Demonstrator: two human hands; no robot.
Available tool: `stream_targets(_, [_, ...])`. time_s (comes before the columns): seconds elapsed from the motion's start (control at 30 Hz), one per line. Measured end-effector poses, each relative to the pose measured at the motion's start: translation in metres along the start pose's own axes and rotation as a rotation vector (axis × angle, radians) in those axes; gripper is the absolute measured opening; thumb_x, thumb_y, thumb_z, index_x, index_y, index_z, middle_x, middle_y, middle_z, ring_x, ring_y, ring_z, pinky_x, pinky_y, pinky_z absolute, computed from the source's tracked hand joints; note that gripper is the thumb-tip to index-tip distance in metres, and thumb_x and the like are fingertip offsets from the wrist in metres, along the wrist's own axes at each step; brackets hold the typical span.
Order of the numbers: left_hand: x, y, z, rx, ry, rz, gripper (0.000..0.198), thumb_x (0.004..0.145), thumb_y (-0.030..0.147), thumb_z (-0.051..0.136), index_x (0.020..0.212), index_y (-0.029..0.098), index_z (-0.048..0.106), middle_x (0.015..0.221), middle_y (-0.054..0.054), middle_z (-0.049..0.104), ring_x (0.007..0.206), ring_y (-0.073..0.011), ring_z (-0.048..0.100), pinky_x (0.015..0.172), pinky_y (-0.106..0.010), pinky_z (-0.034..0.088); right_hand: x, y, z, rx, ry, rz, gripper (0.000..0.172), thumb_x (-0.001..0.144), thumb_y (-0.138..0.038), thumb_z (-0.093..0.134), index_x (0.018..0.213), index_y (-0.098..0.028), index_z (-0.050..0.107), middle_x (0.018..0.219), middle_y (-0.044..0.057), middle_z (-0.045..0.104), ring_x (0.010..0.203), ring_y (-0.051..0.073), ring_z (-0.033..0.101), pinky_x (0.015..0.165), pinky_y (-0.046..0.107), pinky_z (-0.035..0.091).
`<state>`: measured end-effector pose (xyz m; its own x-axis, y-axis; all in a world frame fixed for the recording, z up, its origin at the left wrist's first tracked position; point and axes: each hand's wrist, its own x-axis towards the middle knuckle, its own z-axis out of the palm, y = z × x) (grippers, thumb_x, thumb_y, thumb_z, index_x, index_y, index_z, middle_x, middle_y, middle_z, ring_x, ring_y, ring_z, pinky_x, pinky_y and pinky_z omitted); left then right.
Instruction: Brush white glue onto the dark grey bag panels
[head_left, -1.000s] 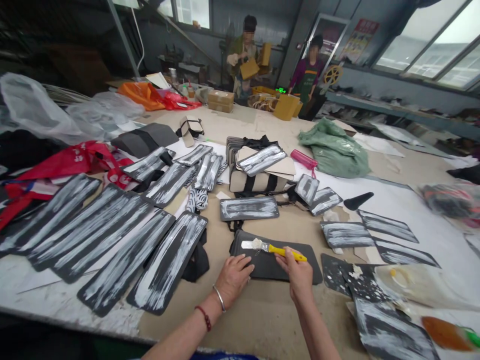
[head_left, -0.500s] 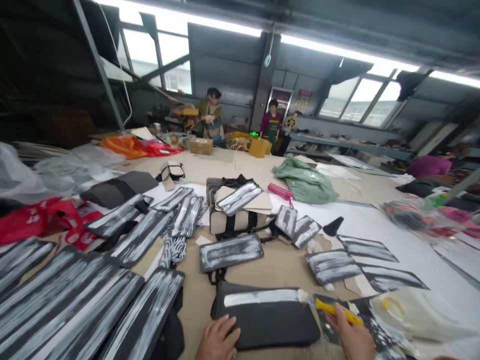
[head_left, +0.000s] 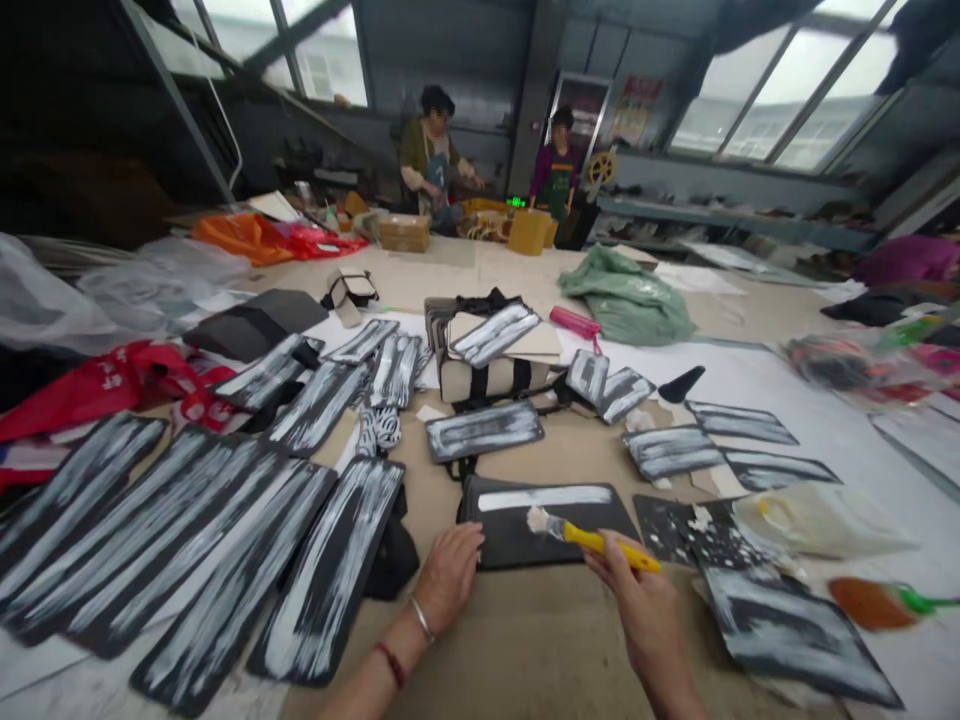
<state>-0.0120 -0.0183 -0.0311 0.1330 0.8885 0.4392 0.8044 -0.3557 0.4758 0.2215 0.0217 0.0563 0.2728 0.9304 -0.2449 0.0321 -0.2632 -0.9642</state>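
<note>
A dark panel (head_left: 555,555) lies in front of me with one thick white stripe (head_left: 544,496) along its far side. My left hand (head_left: 450,565) rests on the panel's near left corner, fingers laid over the edge, not wrapped round anything. In my right hand (head_left: 630,585) is a paintbrush (head_left: 592,540) by its yellow handle. The bristles, coated in white, point left and sit over the panel's middle below the stripe; whether they touch it I cannot tell.
Several white-smeared dark panels (head_left: 330,580) lie to the left, more to the right (head_left: 795,620). A clear plastic bag (head_left: 825,515) lies beyond a speckled dark piece (head_left: 675,525). An orange bottle with a green nozzle (head_left: 874,603) lies far right. Two people (head_left: 435,160) stand behind the table.
The brush has moved left and nearer me from the stripe's right end. My view has tipped down. The left hand remains at the panel's left side.
</note>
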Motion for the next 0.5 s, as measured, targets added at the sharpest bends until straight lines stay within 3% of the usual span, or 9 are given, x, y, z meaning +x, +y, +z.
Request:
stream_targets(0.13, [0.004,-0.008,0.003,-0.114,-0.089,-0.076,0.038,0.075,-0.002,0.033,0.101,0.014,0.054,0.104,-0.01,0.063,0.098,-0.0186,0.057,0.085,-0.039,0.048,-0.018,0.009,0.024,0.03,-0.048,0.03,0.049,0.061,-0.054,0.068,0.085,-0.012,0.062,0.083,0.008,0.066,0.074,0.023,0.064,0.073,0.033,0.055])
stream_targets(0.33, [0.006,-0.011,0.004,-0.154,-0.114,-0.17,0.04,0.073,-0.002,0.033,0.1,0.016,0.055,0.1,-0.008,0.063,0.095,-0.0177,0.056,0.086,-0.037,0.046,-0.028,0.031,0.043,0.044,-0.14,0.04,0.047,0.065,-0.053,0.066,0.086,-0.012,0.061,0.082,0.008,0.065,0.072,0.023,0.064,0.07,0.038,0.055])
stream_targets(0.5, [0.014,-0.001,-0.004,-0.046,-0.188,-0.092,0.033,0.075,0.004,0.04,0.1,0.017,0.058,0.105,-0.009,0.06,0.098,-0.021,0.053,0.086,-0.039,0.044,-0.013,0.038,0.021,-0.061,-0.081,-0.016,0.046,0.068,-0.054,0.062,0.088,-0.012,0.061,0.088,0.01,0.064,0.073,0.023,0.064,0.073,0.038,0.054])
